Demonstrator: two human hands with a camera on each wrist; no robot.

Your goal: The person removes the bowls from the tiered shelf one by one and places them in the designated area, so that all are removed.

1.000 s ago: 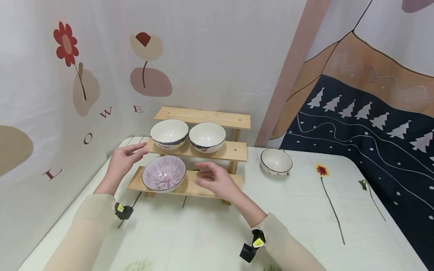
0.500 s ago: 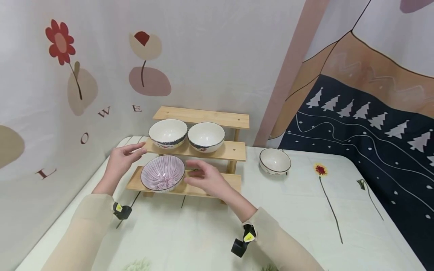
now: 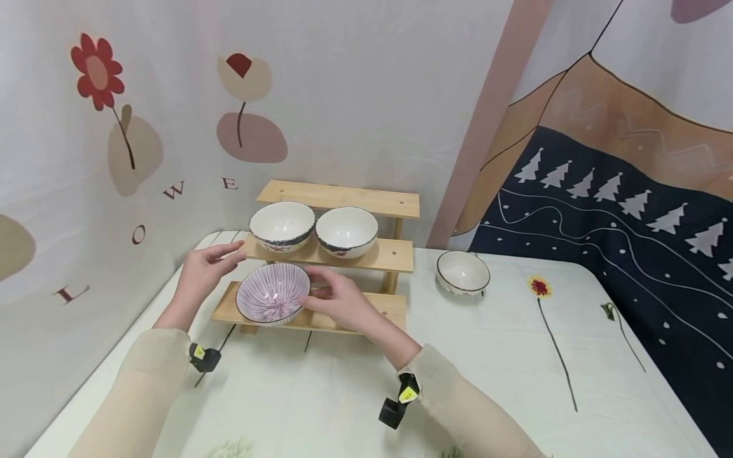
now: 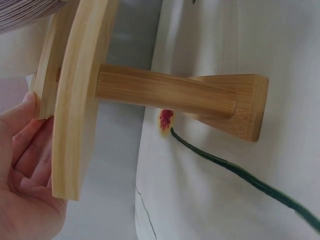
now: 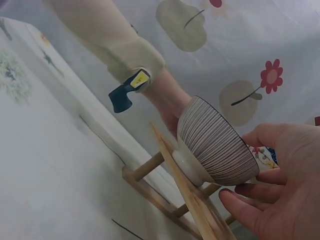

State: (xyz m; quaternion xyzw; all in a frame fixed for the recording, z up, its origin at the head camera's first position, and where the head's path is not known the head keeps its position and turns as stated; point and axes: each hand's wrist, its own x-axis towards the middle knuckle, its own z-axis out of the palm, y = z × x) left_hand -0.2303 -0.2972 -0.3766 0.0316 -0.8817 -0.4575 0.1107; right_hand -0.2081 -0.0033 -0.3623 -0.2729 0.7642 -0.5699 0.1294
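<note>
A bowl with purple-and-white stripes [image 3: 272, 294] sits on the lowest board of a three-step wooden rack [image 3: 378, 305]. My right hand [image 3: 340, 299] curves around the bowl's right side. In the right wrist view, that hand's fingers [image 5: 262, 135] lie against the rim and just below it. At the left end of the middle board, my left hand [image 3: 203, 270] holds the rack. The left wrist view shows its thumb on the board's end [image 4: 47, 95], with the other fingers partly hidden behind the wood.
Two white bowls with dark patterned rims, the left one [image 3: 282, 224] and the right one [image 3: 346, 229], stand on the middle board. A smaller white bowl [image 3: 463, 272] stands on the table right of the rack. Further right are printed flowers [image 3: 539, 286]. A curtain [image 3: 372, 95] hangs behind.
My right hand has moved left, from a gap beside the striped bowl to its right side. My left hand keeps its place at the rack, and the bowls have not visibly moved.
</note>
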